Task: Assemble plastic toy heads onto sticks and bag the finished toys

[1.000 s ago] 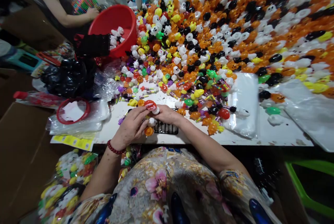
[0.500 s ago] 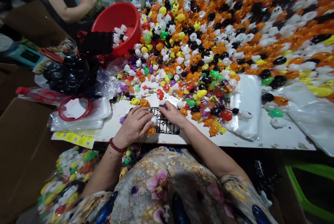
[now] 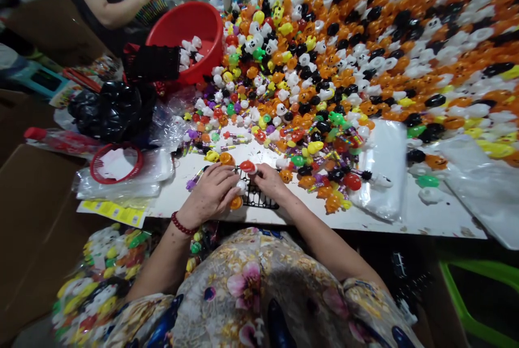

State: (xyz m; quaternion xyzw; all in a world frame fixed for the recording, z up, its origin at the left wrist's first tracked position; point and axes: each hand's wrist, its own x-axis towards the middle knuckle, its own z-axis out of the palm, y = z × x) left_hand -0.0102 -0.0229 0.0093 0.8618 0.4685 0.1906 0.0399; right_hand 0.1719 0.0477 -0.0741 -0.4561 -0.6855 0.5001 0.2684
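A black plastic grid rack (image 3: 257,196) lies near the table's front edge. My left hand (image 3: 213,188), with a red bead bracelet at the wrist, curls over the rack's left side. Around its fingers sit an orange piece (image 3: 226,159), a white piece (image 3: 241,187) and another orange piece (image 3: 236,203). My right hand (image 3: 271,181) pinches a small red-and-white plastic figure (image 3: 246,166) above the rack's far edge. The figure lies tilted sideways, its red end towards my left hand. My left fingertips are partly hidden.
Piles of colourful plastic figures (image 3: 324,67) cover the table's back and right. Clear plastic bags (image 3: 381,169) lie at right. At left are a red tub (image 3: 214,29), a small red basket (image 3: 140,167) and a black bag (image 3: 105,113). A co-worker's arm (image 3: 105,10) holds thin colourful sticks.
The red-and-white figure has come nearer and tipped from upright to sideways in my right hand. My left hand stays over the rack. The view has shifted slightly.
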